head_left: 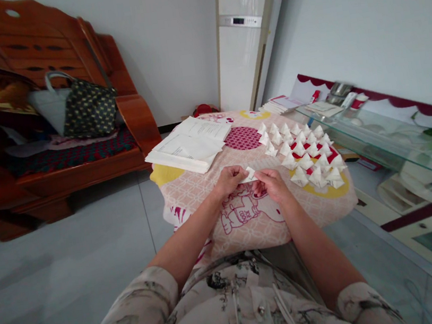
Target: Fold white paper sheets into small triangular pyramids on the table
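Between my two hands is a small folded piece of white paper (pixel 249 174) with some dark print on it. My left hand (pixel 231 179) pinches its left end, and my right hand (pixel 270 184) grips its right end with thumb and fingers. Both hands are just above the patterned cloth (pixel 204 196) on the table. To the right of my right hand stand several folded white paper shapes (pixel 300 176) with pointed tips, set out in rows. Beyond my left hand lies a stack of printed paper sheets (pixel 190 147).
More paper (pixel 278 104) lies at the table's far edge. Along the right runs a glass-topped cabinet (pixel 388 132) bearing metal containers (pixel 338 92) and other small items. A wooden sofa (pixel 76 173) with a dark patterned bag (pixel 90 109) stands at left. A tall white air conditioner (pixel 240 62) is behind.
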Available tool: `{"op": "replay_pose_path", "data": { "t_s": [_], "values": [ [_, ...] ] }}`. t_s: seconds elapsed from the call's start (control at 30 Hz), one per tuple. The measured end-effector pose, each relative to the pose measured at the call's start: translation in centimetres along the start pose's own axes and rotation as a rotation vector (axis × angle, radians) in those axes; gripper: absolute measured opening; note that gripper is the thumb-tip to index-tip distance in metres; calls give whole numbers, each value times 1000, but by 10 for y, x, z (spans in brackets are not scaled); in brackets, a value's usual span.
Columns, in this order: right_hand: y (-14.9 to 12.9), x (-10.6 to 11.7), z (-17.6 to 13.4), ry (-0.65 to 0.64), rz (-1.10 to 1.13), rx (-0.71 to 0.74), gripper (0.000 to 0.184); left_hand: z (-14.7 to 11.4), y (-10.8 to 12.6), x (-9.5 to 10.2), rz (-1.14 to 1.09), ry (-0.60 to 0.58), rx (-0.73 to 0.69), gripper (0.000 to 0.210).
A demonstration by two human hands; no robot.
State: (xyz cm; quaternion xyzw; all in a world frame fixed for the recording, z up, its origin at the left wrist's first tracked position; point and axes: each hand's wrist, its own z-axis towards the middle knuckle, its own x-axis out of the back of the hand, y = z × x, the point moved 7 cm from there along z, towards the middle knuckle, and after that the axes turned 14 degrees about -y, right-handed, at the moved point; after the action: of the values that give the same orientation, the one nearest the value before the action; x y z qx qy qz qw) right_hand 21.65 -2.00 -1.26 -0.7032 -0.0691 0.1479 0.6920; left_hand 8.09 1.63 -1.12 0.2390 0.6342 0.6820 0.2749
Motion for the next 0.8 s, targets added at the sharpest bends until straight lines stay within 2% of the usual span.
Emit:
{"op": "replay_pose_path", "data": {
  "t_s": [0.1,0.27,0.37,0.47,0.67,0.8],
  "values": [
    [-5,6,-1,87,22,72,38,0,3,-1,-51,26,1,36],
    [-13,13,-3,208,9,199,33,-1,2,3,-302,142,54,23],
    [-11,12,0,201,-36,191,29,-1,-3,4,-433,174,92,21],
    [-7,9,2,164,-51,173,33,0,-5,8,-510,202,76,18],
    [-5,6,3,114,-70,149,36,4,-10,10,-504,163,47,14],
    [-7,4,2,87,-61,150,34,6,-11,12,-457,138,-4,23]
  ]
}}
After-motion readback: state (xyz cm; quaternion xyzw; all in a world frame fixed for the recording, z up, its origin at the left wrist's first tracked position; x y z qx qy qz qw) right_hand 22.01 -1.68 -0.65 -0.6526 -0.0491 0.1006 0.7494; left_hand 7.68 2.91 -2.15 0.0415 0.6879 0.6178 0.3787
